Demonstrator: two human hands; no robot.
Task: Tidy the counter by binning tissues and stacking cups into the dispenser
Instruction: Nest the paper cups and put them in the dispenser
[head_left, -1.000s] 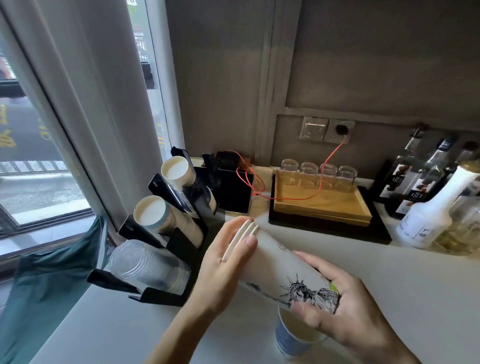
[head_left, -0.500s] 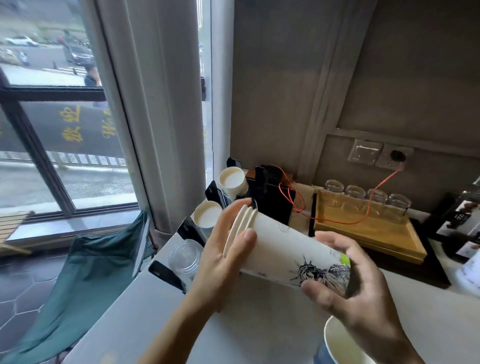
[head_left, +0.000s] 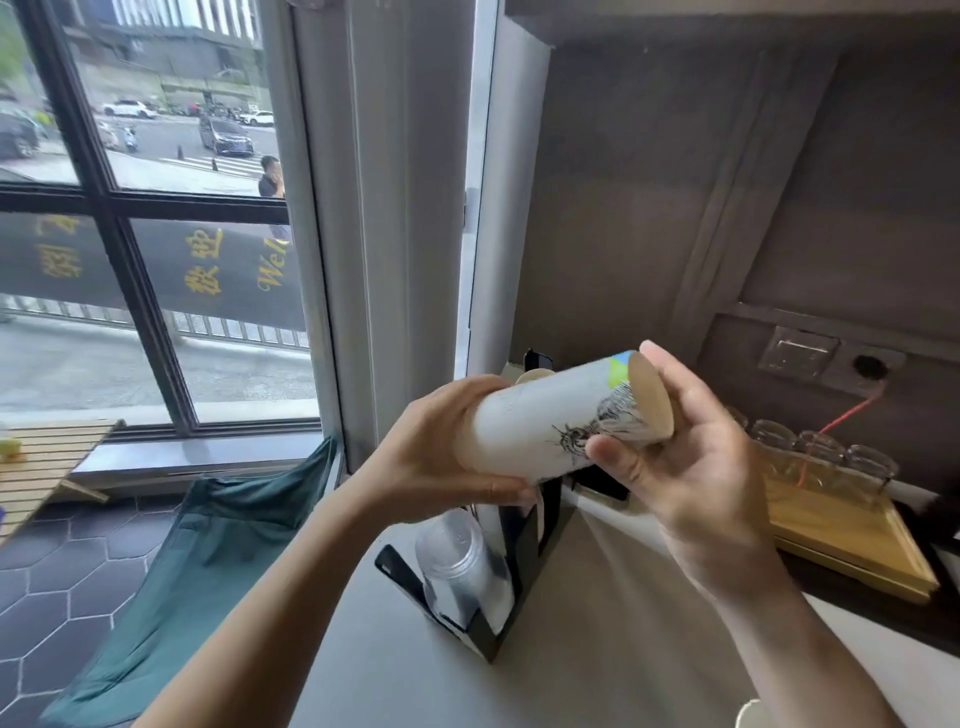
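I hold a stack of white paper cups (head_left: 550, 415) sideways in the air with both hands. It has a Statue of Liberty drawing, and its base points right. My left hand (head_left: 441, 457) grips the rim end and hides the openings. My right hand (head_left: 691, 457) wraps the base end, thumb on the drawing. Below the stack stands the black cup dispenser (head_left: 498, 587) at the counter's left end. Its lowest slot holds clear plastic cups (head_left: 457, 566). The rim of another paper cup (head_left: 535, 375) peeks out behind the stack. The upper slots are mostly hidden by my hands.
The grey counter (head_left: 597, 649) runs toward me. A wooden tray (head_left: 852, 540) with small glasses (head_left: 821, 452) sits at the right by the wall, under a socket with a red cable. A green fabric chair (head_left: 208, 561) stands left of the counter by the window.
The view has swung up and left. The cup stack has risen above the dispenser and turned so its base faces me. The blue cup by my right hand has left the view.
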